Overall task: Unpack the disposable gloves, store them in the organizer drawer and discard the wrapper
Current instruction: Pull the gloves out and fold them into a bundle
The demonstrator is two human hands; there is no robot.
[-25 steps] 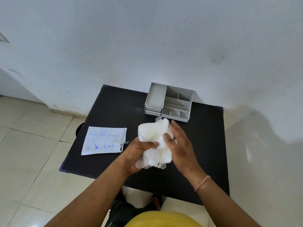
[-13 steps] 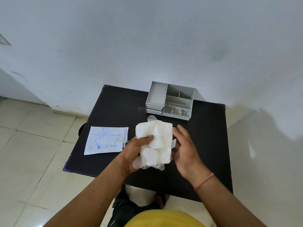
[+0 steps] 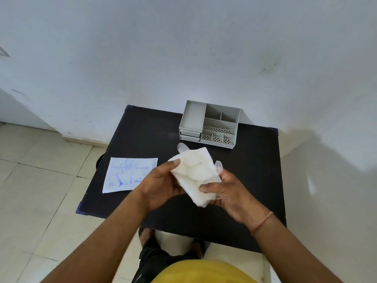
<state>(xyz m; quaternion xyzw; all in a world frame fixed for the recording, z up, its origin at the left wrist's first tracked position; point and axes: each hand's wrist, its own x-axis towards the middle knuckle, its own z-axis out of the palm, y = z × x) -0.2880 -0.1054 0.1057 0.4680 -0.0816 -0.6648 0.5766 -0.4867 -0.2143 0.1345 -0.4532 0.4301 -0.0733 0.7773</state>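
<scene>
Both forearms are bare, with no sleeves in view. The right wrist carries 1 thin orange-pink band (image 3: 263,221), just behind the right hand (image 3: 228,193). The left hand (image 3: 161,186) wears nothing. Below the arms show a yellow top (image 3: 204,271), dark trousers (image 3: 155,260), and what may be dark sandals (image 3: 143,234).

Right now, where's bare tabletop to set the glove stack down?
Widest bare patch: black table between wrapper and organizer, at the far-left corner. Another strip runs along the right edge, right of the right hand. The near-centre is crowded: left hand and right hand hold the glove stack there. The wrapper takes the left edge.
</scene>
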